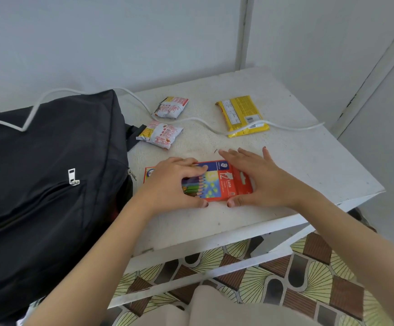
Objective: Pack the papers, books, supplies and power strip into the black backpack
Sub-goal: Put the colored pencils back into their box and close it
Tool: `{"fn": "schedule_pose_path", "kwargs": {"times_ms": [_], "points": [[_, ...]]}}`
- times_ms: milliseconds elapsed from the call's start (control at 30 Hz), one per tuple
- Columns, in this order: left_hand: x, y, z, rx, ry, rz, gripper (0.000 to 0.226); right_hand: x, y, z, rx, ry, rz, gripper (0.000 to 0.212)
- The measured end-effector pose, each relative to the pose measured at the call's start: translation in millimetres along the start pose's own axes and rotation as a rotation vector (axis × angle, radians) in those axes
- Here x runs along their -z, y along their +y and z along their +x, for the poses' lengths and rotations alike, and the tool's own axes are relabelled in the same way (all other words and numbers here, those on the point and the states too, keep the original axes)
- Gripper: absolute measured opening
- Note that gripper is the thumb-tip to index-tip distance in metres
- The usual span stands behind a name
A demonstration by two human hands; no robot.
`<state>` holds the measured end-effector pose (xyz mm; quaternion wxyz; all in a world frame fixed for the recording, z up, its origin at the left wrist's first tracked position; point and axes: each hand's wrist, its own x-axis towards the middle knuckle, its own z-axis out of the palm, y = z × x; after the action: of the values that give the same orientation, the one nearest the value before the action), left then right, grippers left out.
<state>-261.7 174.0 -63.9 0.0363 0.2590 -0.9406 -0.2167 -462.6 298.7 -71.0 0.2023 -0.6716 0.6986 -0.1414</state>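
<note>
The box of coloured pencils [224, 182] lay flat near the front edge of the tabletop [309, 165], about midway along it and just beside the black backpack [38, 172]. The left hand [174, 182] covered its left half, fingers bent over the top and thumb hooked against the near edge, so it gripped the box. The right hand [259, 177] lay over the right end with straight, spread fingers and its thumb touching the near edge, pressing rather than clasping. A second flat carton [147, 174] showed at the left, mostly hidden under the left hand; whether it lay beneath the box could not be told. The box looked light and stiff, thin card with a smooth printed face, likely to crush if squeezed across the middle; the long edges seemed the best place to hold it. Further back, two small snack packets [170, 107] [159, 135] and a yellow packet [243, 115] lay toward the rear edge. A white cable [191, 120] trailed across them and over the backpack, whose front pocket zip [73, 177] appeared shut. No power strip was in view.
</note>
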Motion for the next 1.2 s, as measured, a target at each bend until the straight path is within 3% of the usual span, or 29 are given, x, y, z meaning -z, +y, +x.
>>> {"fn": "schedule_pose_path", "kwargs": {"times_ms": [133, 333, 467, 533, 633, 733, 833, 967, 1067, 1200], "points": [[-4, 3, -4, -0.004, -0.006, -0.018, 0.092, 1, -9, -3, 0.071, -0.055, -0.071, 0.100], [14, 12, -7, -0.100, 0.063, -0.032, 0.085, 6, -12, -14, 0.123, 0.210, -0.071, 0.080], [38, 15, -17, -0.083, 0.195, -0.020, 0.078, 10, -19, -23, -0.030, 0.265, 0.359, 0.064], [52, 13, -27, -0.143, 0.330, -0.026, 0.061, 8, -23, -26, -0.062, 0.251, 0.581, 0.057], [71, 6, -46, -0.262, 0.623, 0.148, 0.039, 5, -36, -27, -0.058, 0.232, 0.849, 0.056], [89, 0, -70, -0.248, 0.745, 0.213, 0.036, 2, -50, -27, -0.069, 0.222, 0.990, 0.058], [97, -12, -102, -0.199, 0.615, 0.196, 0.060, -4, -64, -24, -0.090, 0.224, 1.064, 0.064], [105, -43, -148, -0.033, 0.134, 0.304, 0.123, -12, -83, -18, -0.086, 0.255, 1.121, 0.062], [111, -65, -177, 0.035, -0.043, 0.352, 0.131, -20, -98, -12, -0.091, 0.298, 1.136, 0.076], [130, -78, -192, -0.037, 0.055, 0.329, 0.116, -33, -125, -4, -0.109, 0.349, 1.126, 0.091]]}}
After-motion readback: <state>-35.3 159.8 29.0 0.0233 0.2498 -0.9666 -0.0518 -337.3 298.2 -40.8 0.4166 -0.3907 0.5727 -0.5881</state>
